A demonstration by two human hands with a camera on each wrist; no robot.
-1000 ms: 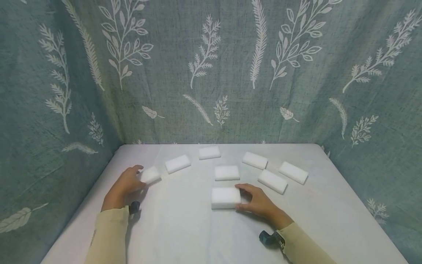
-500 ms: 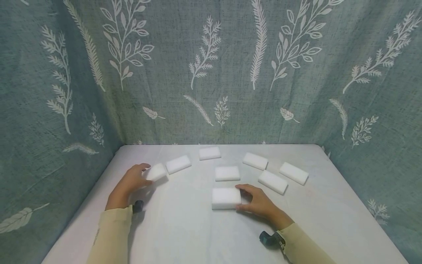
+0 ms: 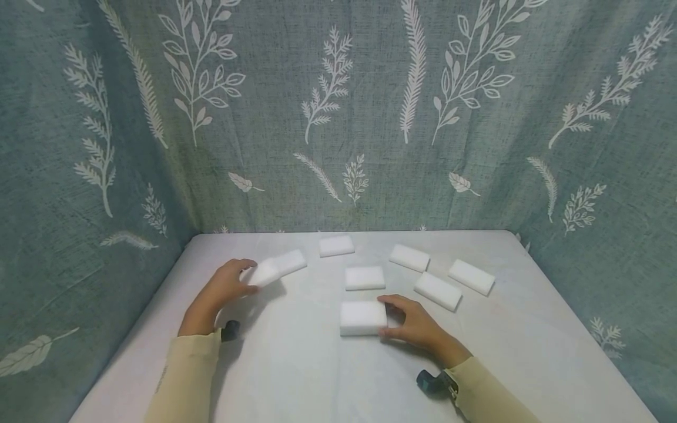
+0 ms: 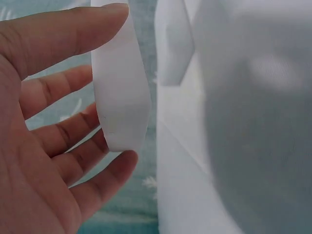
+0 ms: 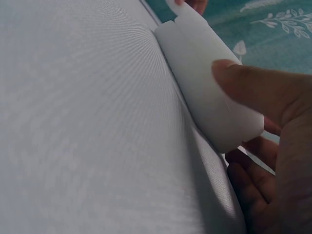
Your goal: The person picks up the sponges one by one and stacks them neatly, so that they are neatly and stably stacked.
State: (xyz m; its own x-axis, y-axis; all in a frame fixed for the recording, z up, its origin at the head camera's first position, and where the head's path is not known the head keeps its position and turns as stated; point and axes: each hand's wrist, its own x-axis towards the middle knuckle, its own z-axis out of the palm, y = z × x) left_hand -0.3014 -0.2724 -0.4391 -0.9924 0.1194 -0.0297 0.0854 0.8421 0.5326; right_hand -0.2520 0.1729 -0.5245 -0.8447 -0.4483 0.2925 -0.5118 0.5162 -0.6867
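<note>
My left hand (image 3: 224, 288) pinches a white rectangular block (image 3: 264, 272) with rounded edges between thumb and fingers. It is raised off the table, with a shadow below, and overlaps another white block (image 3: 292, 262) in the head view. In the left wrist view, the thumb lies on one face of the held block (image 4: 119, 92). My right hand (image 3: 415, 324) grips the right end of a thicker white piece (image 3: 362, 317) at the table's middle. Seen from the right wrist, notches at both ends of this piece (image 5: 200, 78) suggest two blocks stacked, thumb on top.
Behind the right hand's piece lies a single white block (image 3: 365, 278). Farther back is another block (image 3: 336, 245), and to the right are three more, one being the rightmost block (image 3: 471, 277). A patterned green curtain (image 3: 338, 117) surrounds the white table (image 3: 285, 364).
My left hand has lifted its white block and carried it right, toward the block beside it. The right hand stays in place, gripping its piece.
</note>
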